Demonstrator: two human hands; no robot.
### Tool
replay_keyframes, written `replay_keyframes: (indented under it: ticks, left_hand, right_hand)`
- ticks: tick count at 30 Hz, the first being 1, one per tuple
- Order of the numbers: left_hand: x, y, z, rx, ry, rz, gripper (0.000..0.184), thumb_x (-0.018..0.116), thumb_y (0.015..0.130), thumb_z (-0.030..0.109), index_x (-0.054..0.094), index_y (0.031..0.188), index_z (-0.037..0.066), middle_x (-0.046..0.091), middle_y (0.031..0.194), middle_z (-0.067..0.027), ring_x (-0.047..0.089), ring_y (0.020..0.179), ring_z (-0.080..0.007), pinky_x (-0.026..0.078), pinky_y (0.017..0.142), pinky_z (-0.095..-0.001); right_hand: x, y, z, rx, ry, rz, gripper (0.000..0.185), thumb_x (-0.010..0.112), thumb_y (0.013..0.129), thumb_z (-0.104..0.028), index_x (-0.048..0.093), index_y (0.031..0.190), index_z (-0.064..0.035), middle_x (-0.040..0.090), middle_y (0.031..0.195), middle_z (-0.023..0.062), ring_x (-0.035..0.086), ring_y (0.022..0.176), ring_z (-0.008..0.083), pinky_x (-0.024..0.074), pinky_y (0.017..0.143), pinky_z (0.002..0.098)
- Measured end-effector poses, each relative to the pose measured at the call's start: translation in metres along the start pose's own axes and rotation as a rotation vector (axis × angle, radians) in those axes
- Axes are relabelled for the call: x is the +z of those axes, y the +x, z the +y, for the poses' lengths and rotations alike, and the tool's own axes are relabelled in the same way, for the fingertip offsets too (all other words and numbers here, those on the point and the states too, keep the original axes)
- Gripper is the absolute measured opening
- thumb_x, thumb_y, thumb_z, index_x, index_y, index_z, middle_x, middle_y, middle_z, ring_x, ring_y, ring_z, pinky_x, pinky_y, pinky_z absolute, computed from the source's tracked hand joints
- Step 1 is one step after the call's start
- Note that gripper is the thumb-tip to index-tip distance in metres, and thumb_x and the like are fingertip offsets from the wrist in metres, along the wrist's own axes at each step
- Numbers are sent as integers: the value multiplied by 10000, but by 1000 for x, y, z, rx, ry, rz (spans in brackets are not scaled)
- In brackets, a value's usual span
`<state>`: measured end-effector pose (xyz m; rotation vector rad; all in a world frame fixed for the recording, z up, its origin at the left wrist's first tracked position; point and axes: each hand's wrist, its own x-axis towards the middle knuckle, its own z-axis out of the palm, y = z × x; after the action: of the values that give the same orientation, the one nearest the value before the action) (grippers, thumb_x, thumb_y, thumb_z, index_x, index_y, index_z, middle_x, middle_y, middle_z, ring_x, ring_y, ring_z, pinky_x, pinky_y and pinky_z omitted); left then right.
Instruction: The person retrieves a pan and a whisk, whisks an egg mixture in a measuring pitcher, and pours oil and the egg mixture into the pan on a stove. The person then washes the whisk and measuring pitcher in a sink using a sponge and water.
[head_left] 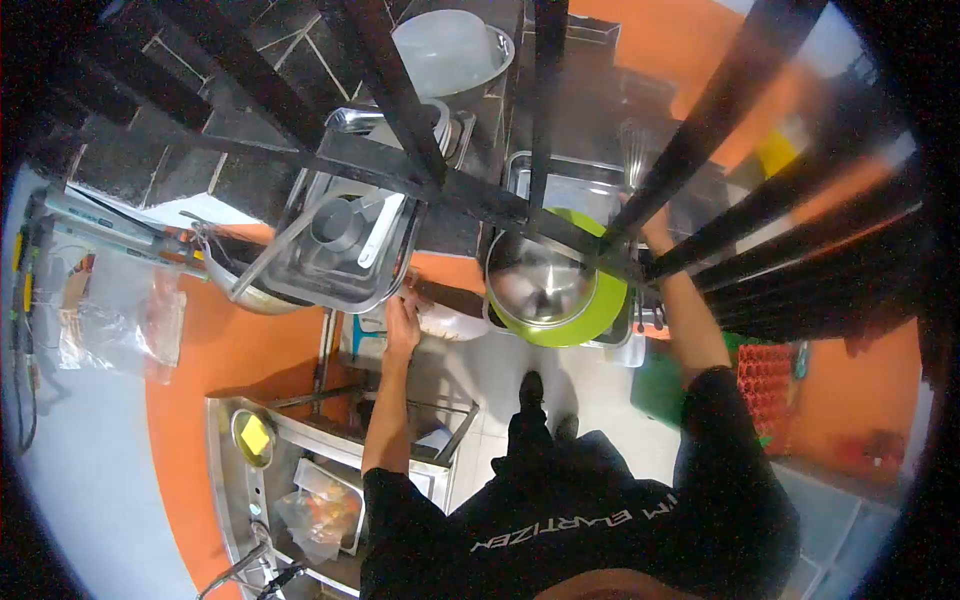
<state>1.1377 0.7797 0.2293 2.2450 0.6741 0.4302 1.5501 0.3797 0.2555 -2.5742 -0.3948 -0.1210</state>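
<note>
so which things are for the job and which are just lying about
Likely the job's, by the hands:
left tray, at left hand
whisk, near right hand
steel bowl
green bowl

Probably just lying about:
yellow sponge
wall bag
red stack

We read one text: pale lettering (575, 524) on the person's black shirt (630, 545), upside down to us, "I'M", then a word ending "ARTIZEN", its start unclear. Marks on the long pale boxes (110, 222) at left: too small, we can't read them.

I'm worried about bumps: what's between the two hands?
The head view shows a pale shape, a shiny bowl and a green dish; black bars cross in front.
</note>
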Motion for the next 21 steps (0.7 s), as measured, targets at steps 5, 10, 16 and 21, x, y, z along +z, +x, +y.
replay_keyframes:
  ticks: [5, 10, 16, 21]
  left_hand:
    - [8, -31, -5, 156, -87, 204, 250, 429, 1005, 96, 481, 1189, -65, 526, 1113, -270, 511, 988, -425, 403, 913, -460]
    - [7, -65, 17, 153, -226, 321, 327, 410, 1010, 146, 462, 1247, -73, 524, 1166, -265, 513, 1024, -407, 390, 945, -465]
    - [-10, -104, 40, 125, -207, 113, 259, 457, 967, 107, 505, 1163, -56, 599, 1063, -231, 584, 954, -375, 456, 850, -449]
    - [-5, -131, 26, 138, -263, -167, 170, 524, 920, 59, 528, 1069, -24, 650, 914, -183, 640, 822, -346, 501, 759, -426]
  right_hand:
    - [17, 9, 23, -18, 179, 92, 324, 635, 845, -151, 562, 1112, 18, 632, 1049, 258, 627, 962, 414, 498, 848, 483]
    - [-64, -19, -51, -200, 411, 311, 354, 619, 927, -206, 556, 1199, 12, 643, 1106, 186, 635, 986, 309, 490, 873, 422]
    - [-145, -77, -81, -86, 565, 148, 346, 573, 969, -206, 582, 1246, 1, 639, 1025, 79, 577, 886, 196, 475, 816, 341]
    - [-134, -155, -40, -44, 475, 192, 342, 557, 993, -188, 561, 1253, 33, 626, 952, 60, 549, 849, 149, 474, 771, 326]
